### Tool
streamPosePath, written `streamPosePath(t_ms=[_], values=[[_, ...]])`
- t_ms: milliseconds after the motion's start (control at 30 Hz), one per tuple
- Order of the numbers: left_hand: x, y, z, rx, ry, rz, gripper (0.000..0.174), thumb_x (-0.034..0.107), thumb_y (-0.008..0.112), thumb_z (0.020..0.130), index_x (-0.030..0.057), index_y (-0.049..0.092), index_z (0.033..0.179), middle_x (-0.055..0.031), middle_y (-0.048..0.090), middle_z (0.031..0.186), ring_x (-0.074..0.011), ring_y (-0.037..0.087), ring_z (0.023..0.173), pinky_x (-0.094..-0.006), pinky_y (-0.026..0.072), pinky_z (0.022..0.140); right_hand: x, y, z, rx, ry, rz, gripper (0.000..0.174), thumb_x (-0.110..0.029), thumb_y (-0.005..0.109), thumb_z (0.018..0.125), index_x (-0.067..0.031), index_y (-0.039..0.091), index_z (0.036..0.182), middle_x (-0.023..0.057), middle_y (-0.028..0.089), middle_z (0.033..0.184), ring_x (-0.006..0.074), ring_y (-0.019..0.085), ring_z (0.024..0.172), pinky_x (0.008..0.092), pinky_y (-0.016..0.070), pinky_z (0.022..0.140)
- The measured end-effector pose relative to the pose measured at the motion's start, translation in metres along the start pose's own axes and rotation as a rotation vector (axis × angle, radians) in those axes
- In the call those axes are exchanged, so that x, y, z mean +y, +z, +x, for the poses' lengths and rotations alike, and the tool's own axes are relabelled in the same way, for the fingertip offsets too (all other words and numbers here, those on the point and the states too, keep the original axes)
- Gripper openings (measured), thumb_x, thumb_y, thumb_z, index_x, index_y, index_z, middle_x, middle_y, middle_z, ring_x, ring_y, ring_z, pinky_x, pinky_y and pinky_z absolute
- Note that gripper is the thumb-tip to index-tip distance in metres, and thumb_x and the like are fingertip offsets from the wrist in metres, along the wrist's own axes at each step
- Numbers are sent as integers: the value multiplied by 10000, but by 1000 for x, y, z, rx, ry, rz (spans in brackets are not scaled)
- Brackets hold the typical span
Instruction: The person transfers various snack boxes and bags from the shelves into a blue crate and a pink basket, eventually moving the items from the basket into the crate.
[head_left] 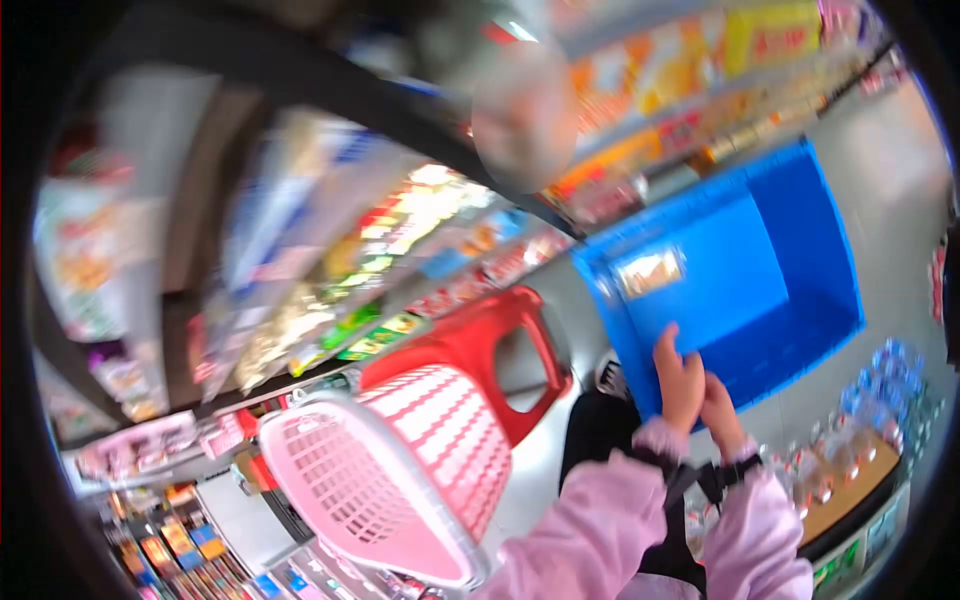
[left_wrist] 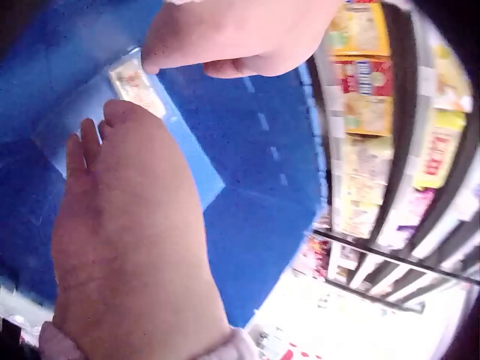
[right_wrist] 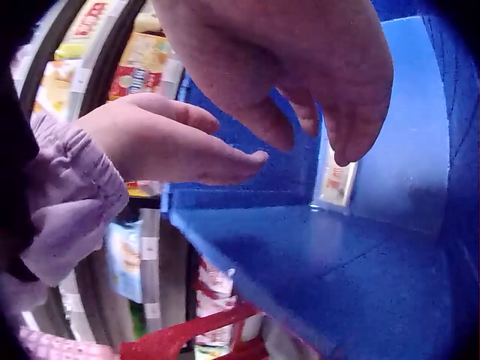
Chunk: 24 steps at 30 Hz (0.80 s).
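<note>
A deep blue plastic bin stands in front of me, with a small pale packet lying flat in one corner of its floor. Both hands reach over the bin's near side. My left hand has its fingers extended and holds nothing visible; the right wrist view shows its thumb and forefinger apart. Close beside it, my right hand hangs with loosely bent fingers, empty as far as shows. Its fingertips overlap the packet in that view.
A red plastic stool stands left of the bin, with a pink and white basket beside it. Shelves of packaged goods run along the left and far side. Clear bottles stand to the right.
</note>
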<state>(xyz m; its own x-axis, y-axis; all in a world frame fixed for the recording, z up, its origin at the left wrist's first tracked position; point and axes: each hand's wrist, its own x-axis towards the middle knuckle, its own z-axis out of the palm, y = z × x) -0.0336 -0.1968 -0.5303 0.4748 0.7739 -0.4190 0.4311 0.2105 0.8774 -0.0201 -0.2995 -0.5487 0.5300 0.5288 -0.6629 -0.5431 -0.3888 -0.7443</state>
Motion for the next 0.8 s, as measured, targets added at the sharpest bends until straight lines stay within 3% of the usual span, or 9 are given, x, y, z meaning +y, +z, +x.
streamPosePath(t_ms=[100, 133, 267, 333, 400, 467, 533, 667, 800], values=[[100, -86, -66, -311, 82, -241, 372, 23, 437, 826, -5, 399, 1195, -136, 446, 1180, -222, 451, 1079, -301, 359, 902, -79, 34, -83, -70, -161, -14, 273, 47, 492, 791, 11, 478, 1061, 69, 569, 988, 135, 540, 889, 249, 443, 761], [126, -114, -79, -470, 62, -318, 356, 22, 431, 839, -4, 400, 1193, -133, 453, 1173, -215, 463, 1065, -299, 365, 896, -66, 33, -98, -63, -164, -127, 272, 43, 500, 787, -1, 483, 1056, 51, 565, 960, 129, 538, 881, 248, 445, 751], [239, -254, -115, -868, 371, 113, 338, 95, 463, 852, 19, 414, 1177, -140, 504, 1088, -233, 506, 1022, -301, 404, 838, -182, 102, -174, -283, -183, 66, 302, 83, 484, 780, 3, 467, 1070, 92, 563, 979, 137, 558, 877, 247, 451, 754], [262, -322, -122, -908, 204, 60, 326, 106, 467, 856, 21, 431, 1169, -117, 535, 1034, -204, 528, 972, -295, 413, 821, -206, 136, -189, -348, -281, -90, 320, 101, 485, 775, 6, 459, 1079, 115, 562, 1004, 160, 568, 897, 252, 456, 759], [287, -393, -127, -684, 233, 121, 309, 96, 464, 855, 16, 448, 1153, -85, 559, 944, -167, 539, 914, -291, 420, 800, -243, 176, -205, -491, -281, -52, 328, 60, 517, 779, 3, 463, 1098, 125, 556, 1022, 173, 562, 892, 266, 448, 776], [289, -458, -132, -340, 303, 182, 274, 59, 444, 851, 0, 463, 1118, -69, 566, 899, -154, 539, 902, -295, 422, 795, -278, 219, -210, -673, -475, -232, 413, 55, 550, 763, -3, 433, 1154, 123, 562, 1011, 163, 571, 899, 248, 451, 770], [264, -521, -118, -184, 363, -93, 251, 21, 421, 843, -24, 465, 1086, -71, 562, 911, -166, 541, 891, -298, 427, 782, -312, 270, -209, -806, -576, -504, 424, -32, 556, 783, 1, 416, 1181, 157, 542, 1039, 241, 565, 938, 297, 451, 802], [225, -633, -79, 243, 299, -262, 315, 14, 420, 842, -42, 416, 1151, -95, 549, 1002, -151, 529, 901, -270, 421, 789, -341, 412, -196, -941, -1075, -829, 492, -174, 529, 805, 40, 353, 1212, 226, 419, 1195, 355, 433, 1088, 389, 352, 931], [166, -755, -3, 546, 330, -153, 450, 67, 471, 829, -45, 340, 1245, -128, 495, 1137, -159, 495, 1016, -260, 403, 850, -315, 576, -156, -718, -1411, -1160, 565, -205, 574, 762, 58, 350, 1209, 250, 374, 1233, 368, 369, 1149, 408, 298, 977]])
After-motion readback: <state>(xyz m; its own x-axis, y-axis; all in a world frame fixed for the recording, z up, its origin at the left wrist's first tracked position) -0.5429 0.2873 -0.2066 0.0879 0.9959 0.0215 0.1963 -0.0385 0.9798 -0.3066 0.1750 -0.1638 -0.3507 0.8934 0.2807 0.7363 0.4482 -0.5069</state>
